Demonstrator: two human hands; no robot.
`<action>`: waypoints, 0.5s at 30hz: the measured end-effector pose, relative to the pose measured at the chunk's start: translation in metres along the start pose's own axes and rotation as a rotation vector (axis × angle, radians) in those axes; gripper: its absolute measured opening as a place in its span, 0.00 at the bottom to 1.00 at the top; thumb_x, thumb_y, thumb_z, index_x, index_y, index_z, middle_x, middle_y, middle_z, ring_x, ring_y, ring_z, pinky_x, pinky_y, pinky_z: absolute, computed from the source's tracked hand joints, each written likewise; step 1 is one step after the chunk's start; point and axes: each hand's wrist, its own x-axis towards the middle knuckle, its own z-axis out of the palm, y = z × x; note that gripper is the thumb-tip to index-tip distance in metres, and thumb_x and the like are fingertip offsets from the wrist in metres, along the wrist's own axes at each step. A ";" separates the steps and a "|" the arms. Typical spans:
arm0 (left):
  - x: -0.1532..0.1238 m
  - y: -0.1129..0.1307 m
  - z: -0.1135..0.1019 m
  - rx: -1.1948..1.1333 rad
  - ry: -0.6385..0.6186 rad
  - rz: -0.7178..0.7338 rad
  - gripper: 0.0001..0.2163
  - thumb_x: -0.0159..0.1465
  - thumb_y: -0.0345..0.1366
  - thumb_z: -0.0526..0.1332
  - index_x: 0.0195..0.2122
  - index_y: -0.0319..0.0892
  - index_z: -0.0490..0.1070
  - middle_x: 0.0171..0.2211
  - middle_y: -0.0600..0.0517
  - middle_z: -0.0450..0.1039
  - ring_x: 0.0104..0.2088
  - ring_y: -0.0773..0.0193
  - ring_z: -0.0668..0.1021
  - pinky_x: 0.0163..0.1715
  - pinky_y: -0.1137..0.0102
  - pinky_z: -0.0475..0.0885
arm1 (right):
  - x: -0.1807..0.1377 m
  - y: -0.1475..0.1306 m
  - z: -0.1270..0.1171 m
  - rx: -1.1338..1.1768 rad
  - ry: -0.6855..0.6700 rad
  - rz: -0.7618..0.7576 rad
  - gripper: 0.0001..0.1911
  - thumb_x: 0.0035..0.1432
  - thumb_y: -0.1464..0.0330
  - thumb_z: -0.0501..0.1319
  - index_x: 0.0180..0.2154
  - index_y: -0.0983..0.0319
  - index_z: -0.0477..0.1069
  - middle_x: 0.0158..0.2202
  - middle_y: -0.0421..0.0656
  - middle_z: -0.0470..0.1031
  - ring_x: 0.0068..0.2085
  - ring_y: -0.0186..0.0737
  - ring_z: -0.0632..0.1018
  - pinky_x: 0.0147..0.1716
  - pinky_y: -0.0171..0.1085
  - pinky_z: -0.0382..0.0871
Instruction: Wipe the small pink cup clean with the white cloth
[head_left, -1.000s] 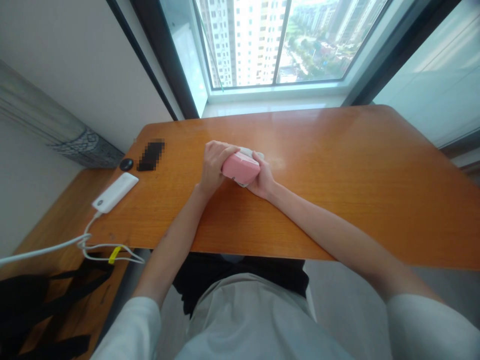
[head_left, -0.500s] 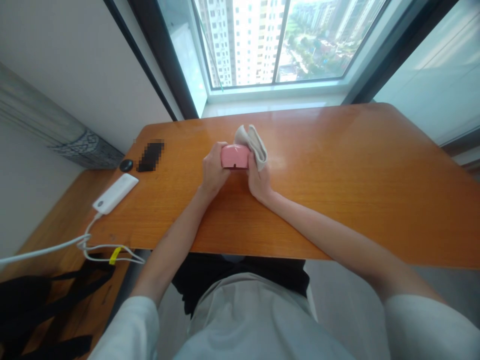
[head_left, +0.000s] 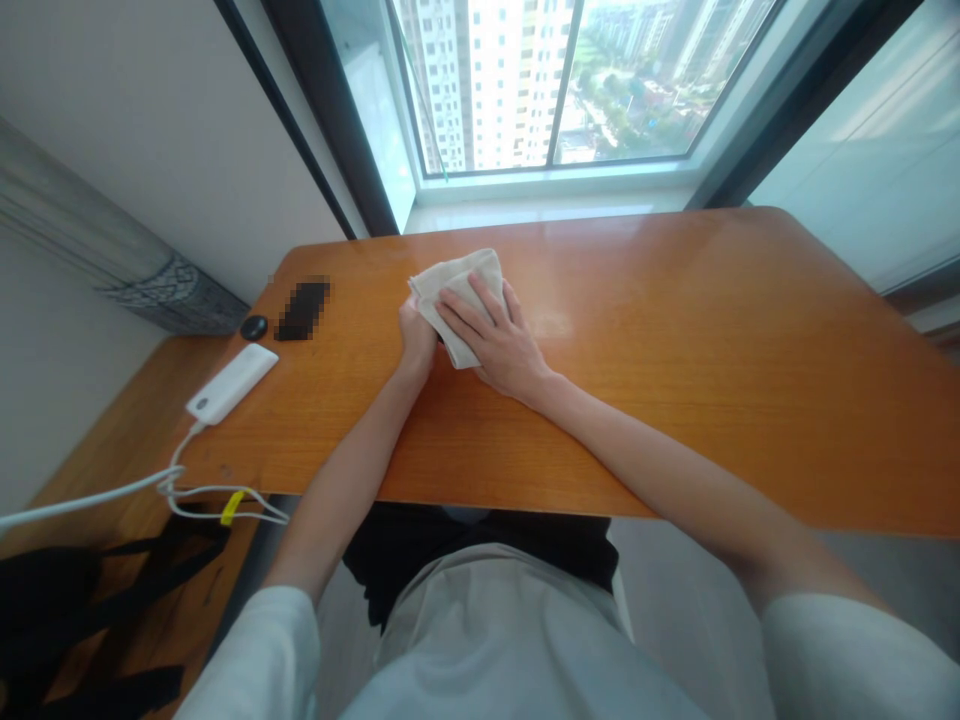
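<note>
A folded beige cloth (head_left: 459,280) is draped over something at the far middle of the orange wooden table (head_left: 712,350). My right hand (head_left: 496,345) lies on top of the cloth with fingers spread, pressing it down. My left hand (head_left: 417,338) grips the covered thing from the left side, its fingers partly under the cloth. The pink case seen earlier is hidden beneath the cloth.
A white power bank (head_left: 231,383) with a white cable (head_left: 176,485) lies at the table's left edge, near a small black round object (head_left: 253,327) and a dark blurred rectangle (head_left: 301,310). A black bag (head_left: 60,610) sits on the lower wooden surface at left. A window is behind the table.
The pink case was in both hands in plain view. My right hand has brought the cloth over it, and the case is now covered.
</note>
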 end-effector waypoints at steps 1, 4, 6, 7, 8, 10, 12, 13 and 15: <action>0.001 0.001 -0.002 0.003 0.027 0.000 0.08 0.72 0.42 0.71 0.40 0.45 0.77 0.34 0.53 0.81 0.33 0.62 0.81 0.33 0.69 0.76 | 0.001 0.000 0.002 0.009 -0.003 0.001 0.53 0.70 0.79 0.62 0.90 0.54 0.53 0.91 0.46 0.59 0.93 0.68 0.52 0.90 0.79 0.36; 0.003 0.004 -0.005 0.051 0.095 0.053 0.07 0.67 0.36 0.71 0.39 0.46 0.74 0.34 0.54 0.80 0.33 0.63 0.80 0.34 0.70 0.75 | 0.002 -0.003 0.008 0.033 -0.005 0.045 0.51 0.71 0.80 0.61 0.89 0.55 0.55 0.90 0.50 0.62 0.92 0.71 0.53 0.89 0.83 0.36; 0.002 0.006 -0.005 0.095 0.139 0.125 0.08 0.64 0.34 0.71 0.39 0.46 0.72 0.35 0.55 0.80 0.34 0.63 0.80 0.36 0.69 0.75 | 0.002 -0.008 0.012 0.034 -0.002 0.094 0.46 0.74 0.78 0.59 0.88 0.57 0.59 0.88 0.55 0.65 0.92 0.75 0.52 0.86 0.87 0.43; 0.002 0.006 -0.005 0.116 0.165 0.165 0.08 0.64 0.33 0.71 0.40 0.47 0.72 0.35 0.56 0.79 0.35 0.63 0.80 0.38 0.69 0.75 | 0.001 -0.011 0.014 0.033 -0.007 0.113 0.43 0.76 0.77 0.58 0.87 0.58 0.61 0.87 0.57 0.67 0.92 0.77 0.52 0.85 0.87 0.49; 0.001 0.007 -0.006 0.138 0.194 0.206 0.09 0.64 0.32 0.70 0.40 0.47 0.72 0.35 0.56 0.78 0.36 0.63 0.81 0.39 0.69 0.75 | 0.001 -0.015 0.014 0.033 -0.018 0.127 0.40 0.77 0.77 0.57 0.86 0.60 0.63 0.86 0.60 0.69 0.92 0.78 0.51 0.83 0.86 0.56; -0.002 0.007 -0.007 0.184 0.240 0.294 0.10 0.63 0.31 0.71 0.41 0.48 0.73 0.37 0.56 0.78 0.39 0.62 0.82 0.42 0.67 0.77 | 0.000 -0.021 0.014 0.043 -0.049 0.136 0.36 0.78 0.76 0.57 0.83 0.64 0.68 0.81 0.65 0.74 0.92 0.79 0.50 0.79 0.80 0.66; -0.004 0.008 -0.010 0.227 0.260 0.377 0.11 0.63 0.30 0.73 0.43 0.47 0.74 0.39 0.56 0.79 0.42 0.62 0.82 0.47 0.65 0.77 | 0.000 -0.024 0.012 0.081 -0.064 0.134 0.33 0.77 0.75 0.59 0.79 0.65 0.73 0.75 0.66 0.79 0.92 0.77 0.50 0.77 0.75 0.70; -0.005 0.008 -0.012 0.248 0.262 0.409 0.12 0.63 0.30 0.74 0.44 0.46 0.75 0.41 0.56 0.79 0.43 0.62 0.81 0.49 0.65 0.77 | 0.000 -0.024 0.011 0.119 -0.057 0.130 0.31 0.76 0.75 0.60 0.76 0.64 0.76 0.73 0.65 0.81 0.92 0.76 0.51 0.78 0.73 0.69; -0.006 0.009 -0.016 0.284 0.246 0.442 0.13 0.64 0.27 0.75 0.46 0.44 0.75 0.42 0.56 0.79 0.44 0.65 0.79 0.51 0.65 0.74 | 0.000 -0.022 0.010 0.242 -0.016 0.113 0.23 0.77 0.72 0.62 0.67 0.61 0.83 0.68 0.61 0.84 0.91 0.73 0.55 0.82 0.71 0.65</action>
